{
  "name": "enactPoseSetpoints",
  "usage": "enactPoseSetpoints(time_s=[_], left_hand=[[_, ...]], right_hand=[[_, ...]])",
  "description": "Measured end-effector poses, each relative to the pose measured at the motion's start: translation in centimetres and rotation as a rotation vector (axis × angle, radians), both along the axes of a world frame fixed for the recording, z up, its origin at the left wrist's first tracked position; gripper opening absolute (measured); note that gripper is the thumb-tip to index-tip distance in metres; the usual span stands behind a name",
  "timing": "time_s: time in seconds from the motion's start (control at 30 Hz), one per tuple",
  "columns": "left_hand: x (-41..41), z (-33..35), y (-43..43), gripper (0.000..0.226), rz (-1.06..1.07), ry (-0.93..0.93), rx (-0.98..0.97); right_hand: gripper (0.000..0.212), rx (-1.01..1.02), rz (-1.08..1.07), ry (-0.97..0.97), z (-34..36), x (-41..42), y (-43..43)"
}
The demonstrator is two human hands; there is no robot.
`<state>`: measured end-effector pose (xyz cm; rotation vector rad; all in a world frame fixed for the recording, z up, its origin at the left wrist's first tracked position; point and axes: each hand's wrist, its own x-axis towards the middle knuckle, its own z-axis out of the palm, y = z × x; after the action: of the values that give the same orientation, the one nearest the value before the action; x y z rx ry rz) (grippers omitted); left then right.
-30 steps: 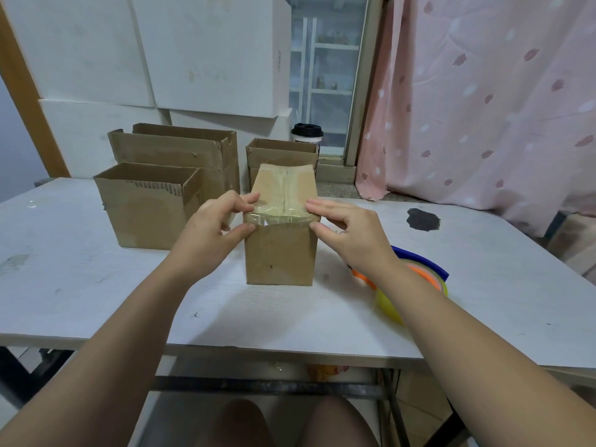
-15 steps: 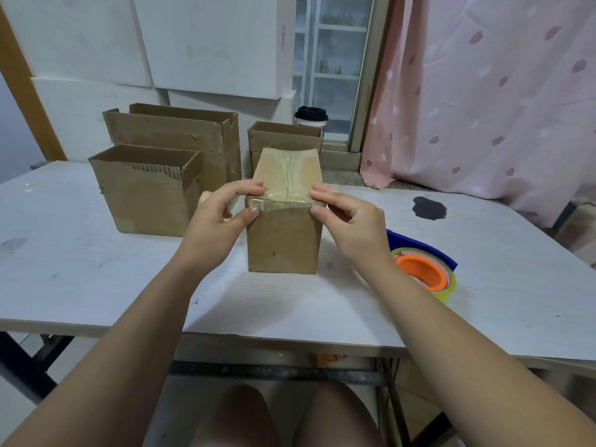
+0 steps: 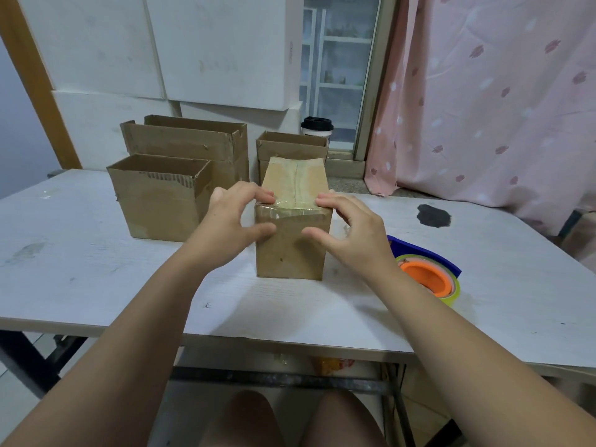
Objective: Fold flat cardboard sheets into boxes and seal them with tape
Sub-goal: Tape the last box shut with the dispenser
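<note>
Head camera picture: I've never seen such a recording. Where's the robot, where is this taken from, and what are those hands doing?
There is no robot here: a person wears a camera on the head, looking forward and down, so you see their own arms. On the white table stands a small brown cardboard box with clear tape over its closed top. The left hand and the right hand grip its near top edge, fingers on the tape, thumbs on the front face. To the right lies a yellow-green tape roll with an orange core. Behind stand three open brown cardboard boxes, and a white cup with a black lid.
</note>
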<state>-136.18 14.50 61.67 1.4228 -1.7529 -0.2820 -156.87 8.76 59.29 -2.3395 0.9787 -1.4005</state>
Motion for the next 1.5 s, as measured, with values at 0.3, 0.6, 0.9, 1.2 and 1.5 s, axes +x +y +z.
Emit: enactPoseSetpoints(time_s=[0.3, 0.6, 0.9, 1.2, 1.5], left_hand=[[-2.3, 0.7, -0.4, 0.029, 0.124, 0.031, 0.009], [-1.9, -0.1, -0.5, 0.026, 0.076, -0.004, -0.068], [-1.3, -1.7, -1.2, 0.025, 0.175, -0.145, -0.309], [-1.4, -1.9, -0.7, 0.027, 0.002, 0.098, -0.221], [0.2, -1.4, -0.9, 0.033, -0.073, 0.042, -0.143]], right_hand=[[0.022, 0.219, -0.055, -0.130, 2.6, 1.1, 0.3], [0.014, 0.286, 0.068, -0.146, 1.8, -0.1, -0.5], [0.014, 0.105, -0.004, -0.038, 1.3, 0.3, -0.4], [0.027, 0.116, -0.106, -0.047, 0.9, 2.8, 0.5], [0.021, 0.190, -0.009, -0.061, 1.2, 2.4, 0.3]])
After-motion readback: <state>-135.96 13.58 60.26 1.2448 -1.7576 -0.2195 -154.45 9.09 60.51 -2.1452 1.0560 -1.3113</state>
